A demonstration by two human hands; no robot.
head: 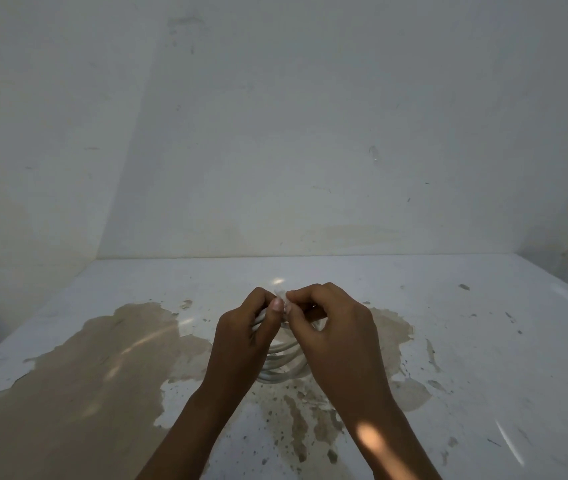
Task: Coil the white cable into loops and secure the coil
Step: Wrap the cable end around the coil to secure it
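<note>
Both hands, left hand and right hand, grip the coiled white cable above the table.

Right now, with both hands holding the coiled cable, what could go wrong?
1. The left hand and right hand pinch the white cable only near the top; the hanging loops could spring apart if either grip loosens.
2. The fingers hide the pinched part, so it could slip unnoticed.
3. The loops hang near the flaking table and might collect dirt.

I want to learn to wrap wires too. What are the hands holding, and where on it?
Both hold the cable, coiled in loops. The left hand grips the top of the coil; the right hand pinches a bit of it at the top too.
</note>
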